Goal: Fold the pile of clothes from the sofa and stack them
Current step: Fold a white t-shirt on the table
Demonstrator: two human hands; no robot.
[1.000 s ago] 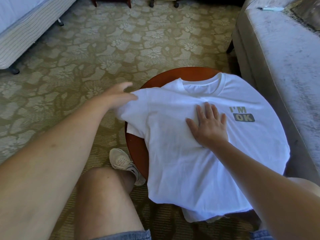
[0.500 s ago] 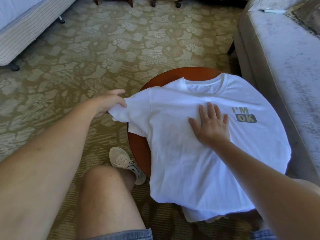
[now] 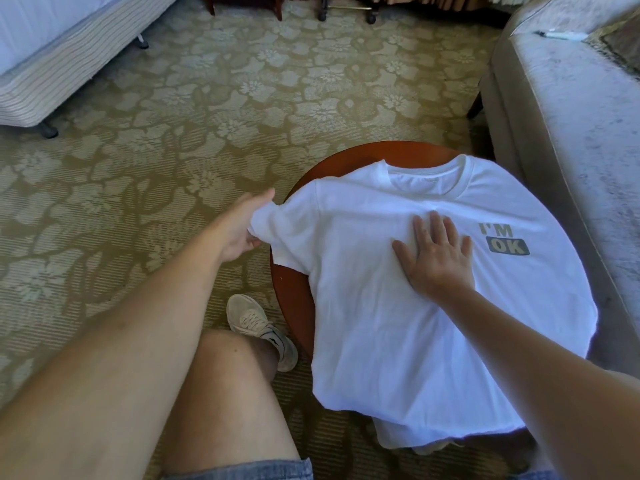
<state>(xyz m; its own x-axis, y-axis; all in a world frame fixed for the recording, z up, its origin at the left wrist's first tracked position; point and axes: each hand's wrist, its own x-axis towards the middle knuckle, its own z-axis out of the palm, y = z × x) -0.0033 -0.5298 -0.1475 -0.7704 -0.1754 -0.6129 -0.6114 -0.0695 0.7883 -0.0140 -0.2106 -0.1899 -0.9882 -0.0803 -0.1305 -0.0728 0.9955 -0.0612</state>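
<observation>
Where the round wooden table stands beside the sofa, one white T-shirt lies spread face up, collar far, hem overhanging the near edge, one grey "I'M OK" print on its chest. Two hands: the left hand pinches one sleeve; the right hand presses flat, fingers straight.

One printed text can be read: "I'M" in grey-olive capitals, with "OK" set beneath it in pale letters inside a dark grey rounded box. It is printed on the chest of the white T-shirt. No other writing is legible.
</observation>
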